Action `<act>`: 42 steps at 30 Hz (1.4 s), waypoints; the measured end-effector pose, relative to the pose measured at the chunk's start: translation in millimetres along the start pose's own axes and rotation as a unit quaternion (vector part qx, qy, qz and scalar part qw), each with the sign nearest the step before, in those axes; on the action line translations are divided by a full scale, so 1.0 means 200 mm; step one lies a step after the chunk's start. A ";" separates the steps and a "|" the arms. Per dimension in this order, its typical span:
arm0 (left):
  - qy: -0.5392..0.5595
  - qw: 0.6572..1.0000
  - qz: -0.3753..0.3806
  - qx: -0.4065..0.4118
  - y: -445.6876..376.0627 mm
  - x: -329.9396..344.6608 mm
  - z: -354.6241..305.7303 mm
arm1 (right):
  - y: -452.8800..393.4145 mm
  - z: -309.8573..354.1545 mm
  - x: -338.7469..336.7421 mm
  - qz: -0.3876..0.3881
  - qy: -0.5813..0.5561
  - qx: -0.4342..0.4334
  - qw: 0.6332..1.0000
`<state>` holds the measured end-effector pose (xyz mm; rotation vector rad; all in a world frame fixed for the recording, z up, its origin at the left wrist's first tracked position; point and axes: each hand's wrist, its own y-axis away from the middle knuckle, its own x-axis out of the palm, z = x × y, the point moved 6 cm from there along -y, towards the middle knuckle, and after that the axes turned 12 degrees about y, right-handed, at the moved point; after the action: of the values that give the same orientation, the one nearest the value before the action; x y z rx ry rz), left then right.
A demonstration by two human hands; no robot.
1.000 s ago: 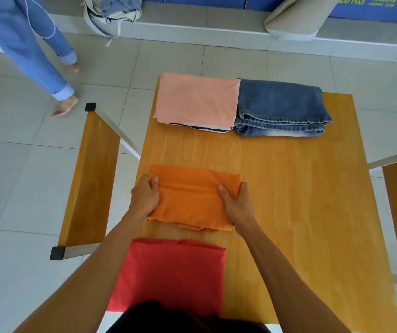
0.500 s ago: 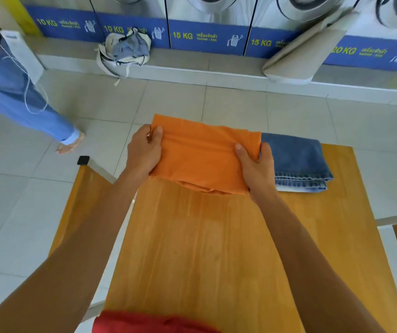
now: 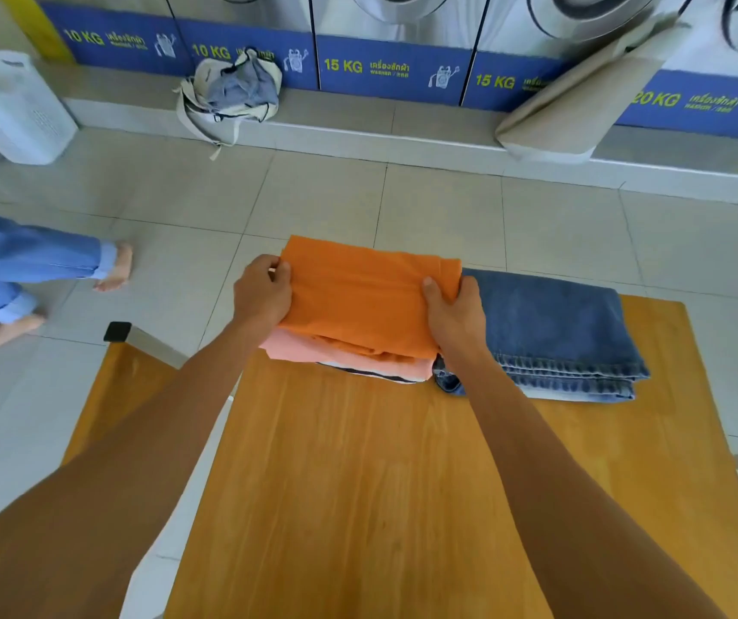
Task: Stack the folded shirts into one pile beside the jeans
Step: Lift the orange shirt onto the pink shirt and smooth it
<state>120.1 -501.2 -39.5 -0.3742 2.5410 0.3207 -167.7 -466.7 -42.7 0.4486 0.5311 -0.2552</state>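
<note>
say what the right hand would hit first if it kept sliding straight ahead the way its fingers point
Probably nothing on the table: the right hand runs along the seam between the orange shirt and jeans, brushing both, then passes the far edge. Depth is unclear.

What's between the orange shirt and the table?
In the head view, a pink shirt lies under the orange shirt, and a striped one peeks out beneath that, above the table.

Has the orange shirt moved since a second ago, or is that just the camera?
Yes. The orange shirt went from the table's near middle to the far edge, onto the pink shirt beside the jeans, both hands gripping it.
</note>
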 end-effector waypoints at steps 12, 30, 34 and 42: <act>-0.044 0.996 -0.070 0.042 0.05 -0.06 0.01 | 0.02 0.02 -0.02 -0.002 0.027 -0.003 1.000; -0.191 0.962 0.091 0.171 0.03 0.24 0.02 | 0.06 0.19 0.35 -0.033 0.492 -0.271 0.827; -0.164 0.969 0.091 0.161 0.03 0.23 0.03 | 0.06 0.16 0.35 -0.045 0.474 -0.270 0.837; -0.164 0.972 0.078 0.150 0.03 0.23 0.05 | 0.01 0.07 0.31 -0.070 0.419 -0.231 0.875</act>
<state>84.9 -502.2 -71.5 -0.0032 2.2483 0.0445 -109.3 -479.5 -63.8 0.0228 1.4462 -0.0499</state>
